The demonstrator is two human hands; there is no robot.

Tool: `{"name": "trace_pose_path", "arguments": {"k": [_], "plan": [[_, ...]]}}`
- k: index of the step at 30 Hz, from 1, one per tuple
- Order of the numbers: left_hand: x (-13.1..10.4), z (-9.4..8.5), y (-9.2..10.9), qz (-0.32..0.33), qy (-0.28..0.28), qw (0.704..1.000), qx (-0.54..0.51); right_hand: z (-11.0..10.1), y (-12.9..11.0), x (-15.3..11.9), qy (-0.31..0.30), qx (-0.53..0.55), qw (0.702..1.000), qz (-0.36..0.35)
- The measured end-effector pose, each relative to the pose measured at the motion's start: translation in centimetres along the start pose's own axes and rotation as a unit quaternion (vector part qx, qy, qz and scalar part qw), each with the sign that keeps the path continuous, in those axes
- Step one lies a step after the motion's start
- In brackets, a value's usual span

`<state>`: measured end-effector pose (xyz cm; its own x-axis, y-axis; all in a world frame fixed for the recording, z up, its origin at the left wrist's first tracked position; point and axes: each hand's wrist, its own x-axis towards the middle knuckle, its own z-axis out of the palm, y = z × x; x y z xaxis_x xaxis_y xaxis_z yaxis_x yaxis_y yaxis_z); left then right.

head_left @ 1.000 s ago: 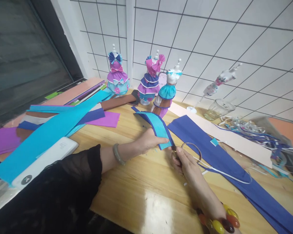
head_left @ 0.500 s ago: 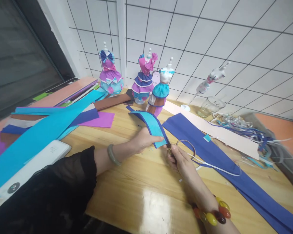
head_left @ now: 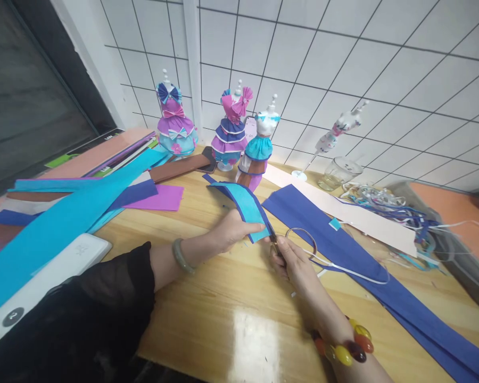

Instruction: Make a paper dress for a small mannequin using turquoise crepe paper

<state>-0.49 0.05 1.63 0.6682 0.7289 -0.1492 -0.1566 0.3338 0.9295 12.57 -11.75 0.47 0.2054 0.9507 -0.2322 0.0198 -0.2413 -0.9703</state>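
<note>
A light blue paper strip with dark blue edges [head_left: 244, 203] curves up above the wooden table [head_left: 199, 308]. My left hand [head_left: 234, 231] pinches its near end, thumb on top. Closed round a pair of scissors [head_left: 275, 244] is my right hand [head_left: 293, 261]; the blades touch the strip's right edge near its lower corner. Dark blue paper [head_left: 323, 234] lies to the right, with a small light blue scrap [head_left: 335, 224] on it.
Several small mannequins in paper dresses [head_left: 176, 127] stand by the tiled wall. Coloured strips [head_left: 75, 197] and a white device [head_left: 51, 284] lie left. At right are a bare mannequin [head_left: 335, 133], a glass jar [head_left: 339, 174], a pink strip [head_left: 343, 210] and tangled trimmings [head_left: 387, 205].
The whole view has shifted slightly, so the things on the table appear a little further left. Both hands keep nearly the same hold on the strip and scissors.
</note>
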Motion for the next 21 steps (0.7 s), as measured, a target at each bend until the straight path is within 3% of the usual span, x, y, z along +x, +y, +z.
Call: {"name": "trace_pose_path", "arguments": {"k": [21], "plan": [[0.24, -0.04, -0.28, 0.007, 0.010, 1.000, -0.026, -0.14, 0.01, -0.04, 0.011, -0.005, 1.000, 0.017]]}}
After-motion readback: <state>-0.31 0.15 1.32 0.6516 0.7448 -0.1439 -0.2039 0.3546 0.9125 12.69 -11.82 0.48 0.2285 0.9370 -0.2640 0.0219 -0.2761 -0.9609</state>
